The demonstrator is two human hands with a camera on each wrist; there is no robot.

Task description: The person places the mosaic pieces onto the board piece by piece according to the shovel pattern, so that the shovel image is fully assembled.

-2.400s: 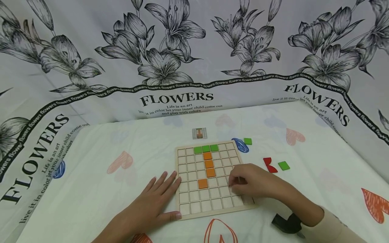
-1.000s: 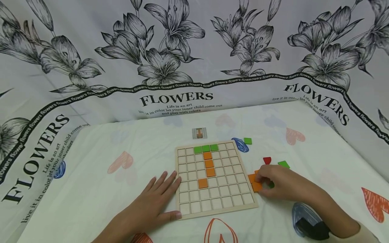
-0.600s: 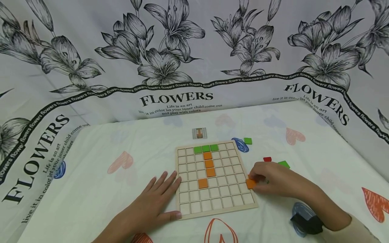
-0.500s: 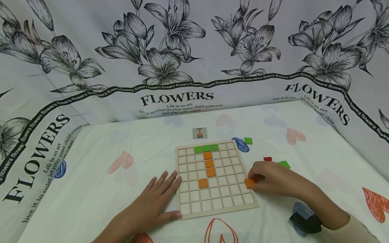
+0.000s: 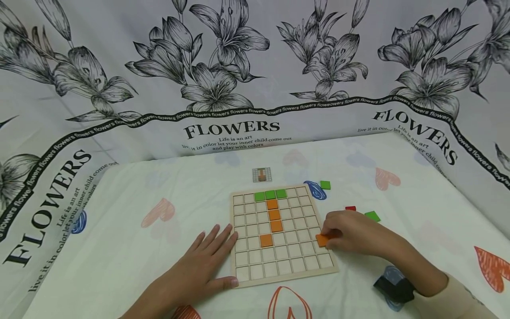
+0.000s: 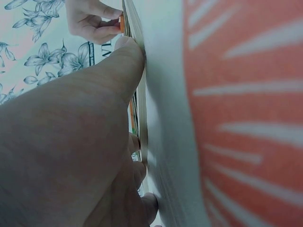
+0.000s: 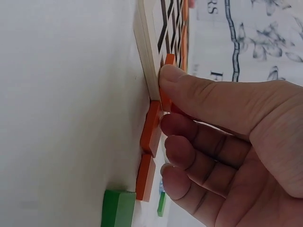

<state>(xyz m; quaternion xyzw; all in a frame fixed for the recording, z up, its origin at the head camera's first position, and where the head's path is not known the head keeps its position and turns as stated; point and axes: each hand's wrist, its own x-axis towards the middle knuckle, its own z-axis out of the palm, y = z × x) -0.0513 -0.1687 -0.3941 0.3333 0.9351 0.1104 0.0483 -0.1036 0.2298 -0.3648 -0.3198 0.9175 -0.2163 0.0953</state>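
Observation:
My right hand [image 5: 356, 232] pinches an orange square tile [image 5: 322, 240] between thumb and fingers at the right edge of a wooden grid board [image 5: 283, 268]. In the right wrist view, the thumb lies over this orange tile [image 7: 169, 60], which is against the board's rim [image 7: 147, 47]. Flat on the cloth, my left hand [image 5: 199, 268] keeps its fingertips and thumb at the board's left side. Three green tiles [image 5: 270, 195] sit in the top row. Below them runs a column of orange tiles [image 5: 274, 215], and a single orange tile [image 5: 266, 240] sits lower left.
Beside the board, partly under my right hand, lie loose orange tiles [image 7: 150, 130] and a green tile [image 7: 118, 208]. A red piece [image 5: 350, 208] and green tiles [image 5: 372, 216] lie farther right. Behind the board is a small pattern card [image 5: 261, 174]. A flower-printed cloth covers everything.
My right hand went from above the board out to the loose pieces on the right, took an orange tile, and slid back left onto the board's edge. My left hand stayed put.

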